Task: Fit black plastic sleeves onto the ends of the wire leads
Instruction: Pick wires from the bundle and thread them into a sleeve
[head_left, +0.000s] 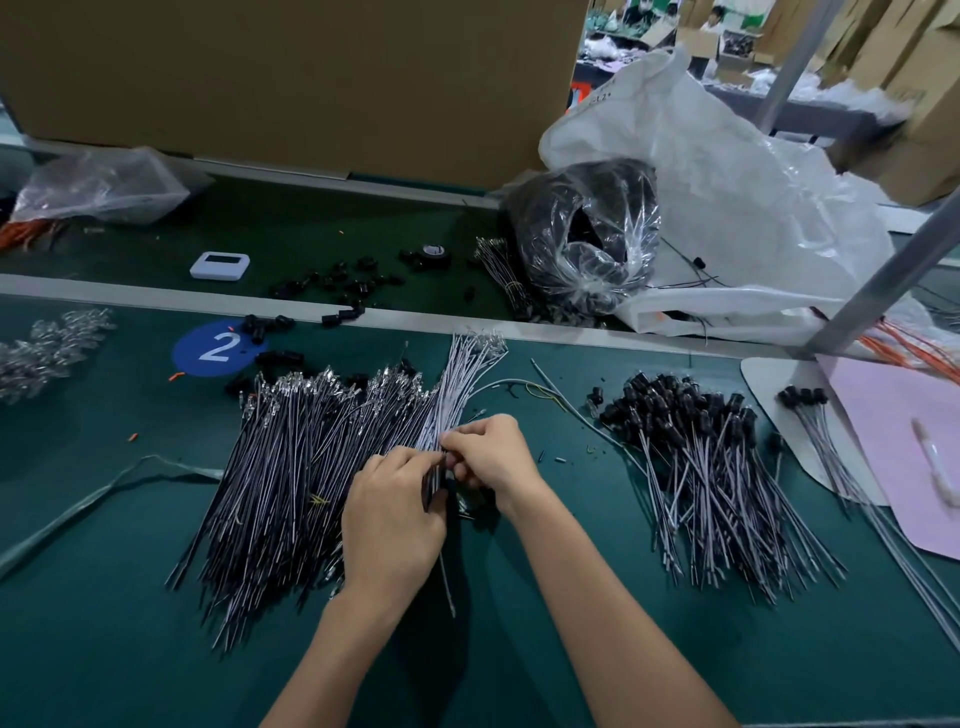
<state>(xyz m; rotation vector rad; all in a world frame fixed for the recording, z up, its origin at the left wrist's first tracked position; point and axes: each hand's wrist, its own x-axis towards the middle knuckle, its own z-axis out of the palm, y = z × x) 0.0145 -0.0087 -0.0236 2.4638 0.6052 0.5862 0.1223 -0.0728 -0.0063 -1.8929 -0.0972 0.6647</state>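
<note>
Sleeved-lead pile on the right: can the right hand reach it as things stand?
Probably yes. Only green mat, a thin grey cable and small scraps lie between the right hand and the sleeved-lead pile; its fingers pinch wire leads, though.

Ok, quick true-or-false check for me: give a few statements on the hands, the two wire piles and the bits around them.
1. The left hand and right hand meet at the right edge of the unsleeved leads. True.
2. The sleeved leads lie to the right of the hands. True.
3. The blue disc reads 5. False: it reads 2.
4. The white device lies on the pink sheet. False: it lies on the dark belt, far to the left of that sheet.
5. Loose black sleeves are scattered on the belt. True.
</note>
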